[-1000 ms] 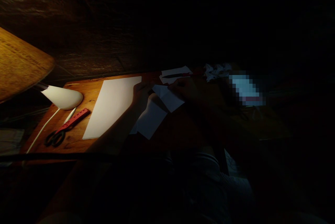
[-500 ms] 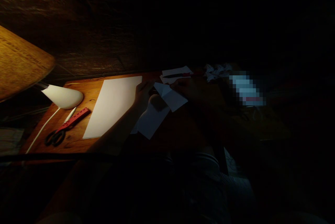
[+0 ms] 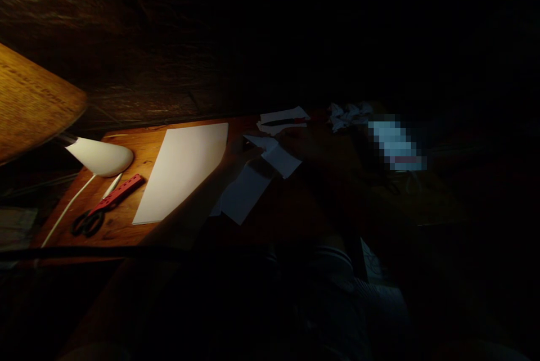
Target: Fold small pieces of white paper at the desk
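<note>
Fingers, left hand: ours on the left hand grip the near-left edge of a creased, folded white paper, right of the large, white, rectangular paper sheet, our landmark.
Fingers, right hand: ours on the right hand pinch the folded white paper along its far edge; darkness keeps us from telling each finger's position.
Folded white paper: we hold it right of the landmark, above a plain white square of paper.
White square of paper: just right of the landmark's near part.
Small white sheets: beyond and right of the landmark, with a slim black-and-red tool on top.
Crumpled-looking white paper pieces: well right of the landmark.
Pixelated bright rectangle: farther right; we cannot tell its contents.
Red-and-black scissors: left of the landmark, beside a slim white object.
Rounded white lamp base: left of the landmark, white cable attached.
Brown wooden table: beneath the landmark.
</note>
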Available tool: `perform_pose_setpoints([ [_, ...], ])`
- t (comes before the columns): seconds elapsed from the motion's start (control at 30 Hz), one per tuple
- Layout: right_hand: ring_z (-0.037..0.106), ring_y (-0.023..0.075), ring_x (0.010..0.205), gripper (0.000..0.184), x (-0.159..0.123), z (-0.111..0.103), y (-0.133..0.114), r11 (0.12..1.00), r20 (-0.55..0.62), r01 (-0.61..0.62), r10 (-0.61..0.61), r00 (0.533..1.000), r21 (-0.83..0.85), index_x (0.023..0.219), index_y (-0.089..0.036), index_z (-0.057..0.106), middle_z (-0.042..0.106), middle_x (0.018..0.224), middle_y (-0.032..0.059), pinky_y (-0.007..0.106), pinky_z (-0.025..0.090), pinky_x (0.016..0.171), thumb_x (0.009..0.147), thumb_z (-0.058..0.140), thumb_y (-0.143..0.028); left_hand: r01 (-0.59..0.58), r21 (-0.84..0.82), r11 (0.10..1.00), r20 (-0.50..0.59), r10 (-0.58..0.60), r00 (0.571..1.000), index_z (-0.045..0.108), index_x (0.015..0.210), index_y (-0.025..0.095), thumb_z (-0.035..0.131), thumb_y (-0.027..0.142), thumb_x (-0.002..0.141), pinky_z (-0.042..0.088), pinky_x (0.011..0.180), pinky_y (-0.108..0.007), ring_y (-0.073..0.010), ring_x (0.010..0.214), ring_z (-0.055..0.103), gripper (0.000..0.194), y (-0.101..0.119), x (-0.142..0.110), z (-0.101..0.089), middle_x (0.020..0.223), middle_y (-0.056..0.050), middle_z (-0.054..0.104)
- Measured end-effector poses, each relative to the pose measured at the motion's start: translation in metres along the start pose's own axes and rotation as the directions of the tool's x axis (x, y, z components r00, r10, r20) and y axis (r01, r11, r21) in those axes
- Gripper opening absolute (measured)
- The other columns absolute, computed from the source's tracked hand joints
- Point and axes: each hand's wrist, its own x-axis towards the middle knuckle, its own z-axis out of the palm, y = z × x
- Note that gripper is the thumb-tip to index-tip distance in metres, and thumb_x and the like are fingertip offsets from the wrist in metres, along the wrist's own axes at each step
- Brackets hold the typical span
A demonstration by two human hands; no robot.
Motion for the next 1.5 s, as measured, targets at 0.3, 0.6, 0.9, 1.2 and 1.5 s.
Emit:
perform_pose_setpoints([
  [0.3,0.06,0.0156,0.078,0.041,-0.003,-0.001,0.0,0.983,0.172,0.182,-0.176,0.969,-0.023,0.085,-0.017,0.067,0.071,0.088,0.0048,0.027,0.048,0.067,0.067,0.087,-0.049,0.064,0.096,0.993,-0.246,-0.039,0.968,0.069,0.079,0.019,0.088,0.039,0.068,0.049,0.059,-0.024,-0.013,0.065,0.063,0.029,0.002,0.003,0.0,0.073,-0.001,0.07],
  [0.6,0.056,0.0136,0.075,0.03,0.002,0.0,0.007,0.967,0.134,0.253,-0.252,0.958,0.005,0.079,-0.017,0.067,0.068,0.083,0.0031,0.028,0.046,0.07,0.073,0.08,-0.043,0.083,0.197,0.977,-0.195,-0.044,0.98,0.072,0.076,0.02,0.087,0.028,0.064,0.049,0.058,-0.025,-0.0142,0.065,0.064,0.021,0.008,0.001,0.006,0.073,-0.001,0.073],
  [0.9,0.062,0.0156,0.08,0.03,0.003,0.0,0.007,0.979,0.156,0.2,-0.202,0.967,0.033,0.078,-0.018,0.071,0.072,0.083,0.0035,0.029,0.049,0.077,0.072,0.083,-0.045,-0.029,0.484,0.875,-0.07,0.072,0.995,0.08,0.077,0.022,0.078,0.024,0.071,0.047,0.061,-0.025,-0.0175,0.071,0.067,0.006,0.016,0.001,-0.002,0.076,-0.003,0.076],
  [1.2,0.067,0.025,0.111,0.064,0.002,-0.002,0.014,0.954,0.087,0.201,-0.225,0.971,0.224,0.101,-0.022,0.072,0.073,0.109,0.0081,0.038,0.053,0.095,0.078,0.065,-0.082,0.075,0.247,0.966,-0.398,0.031,0.917,0.074,0.08,0.018,0.078,0.024,0.062,0.043,0.053,-0.023,-0.0139,0.062,0.057,0.019,0.003,0.008,-0.015,0.067,0.001,0.068],
  [1.5,0.065,0.0255,0.114,0.066,0.0,0.006,0.01,0.943,0.123,0.211,-0.248,0.961,0.257,0.107,-0.023,0.069,0.072,0.12,0.0075,0.036,0.053,0.097,0.059,0.092,-0.061,0.14,0.011,0.99,-0.369,-0.126,0.921,0.068,0.083,0.018,0.076,0.015,0.056,0.043,0.053,-0.022,-0.0127,0.062,0.059,0.028,0.002,0.006,-0.004,0.07,0.002,0.064],
])
